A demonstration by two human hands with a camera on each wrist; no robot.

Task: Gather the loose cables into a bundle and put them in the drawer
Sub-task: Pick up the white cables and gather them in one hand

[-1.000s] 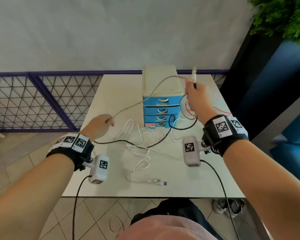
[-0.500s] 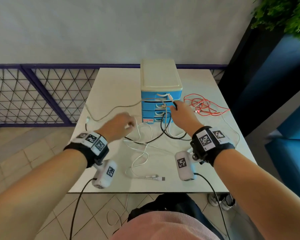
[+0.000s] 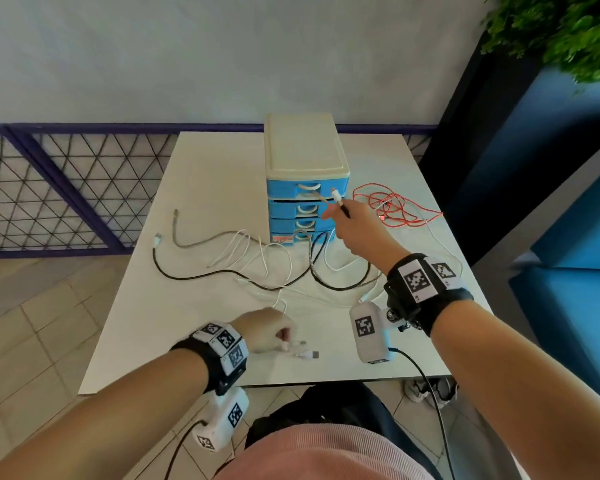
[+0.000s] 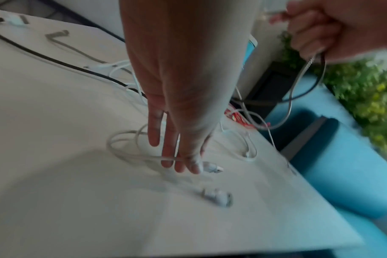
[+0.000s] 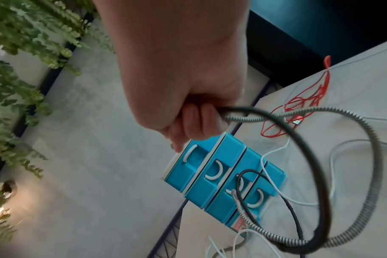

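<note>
Cables: black cable (image 3: 201,276), braided grey cable (image 3: 340,285) & white cable (image 3: 257,258) lie tangled on the table (image 3: 194,188) in front of the drawer unit (image 3: 307,174); red cable (image 3: 395,206) sits in its own heap just right of the unit, untouched. All four blue drawers look closed, so nothing is stowed yet.

Right hand (image 3: 355,230) is raised before the drawer fronts, fist clenched round the ends of the black & braided cables, plug tips poking up above it; loops hang down from it to the table. Left hand (image 3: 267,332) is low near the front edge; fingers (image 4: 166,153) reach down onto the white cable by its plug (image 3: 307,354); looks like a pinch at that end, tho blur makes it hard to be sure.

Step in hand, I'd say: collecting ends. To do it well: pinch white cable close behind plug, bring it across to right fist; lift slowly so strands slide free rather than knot; fetch red last; coil w/ even loops before opening a drawer.
</note>
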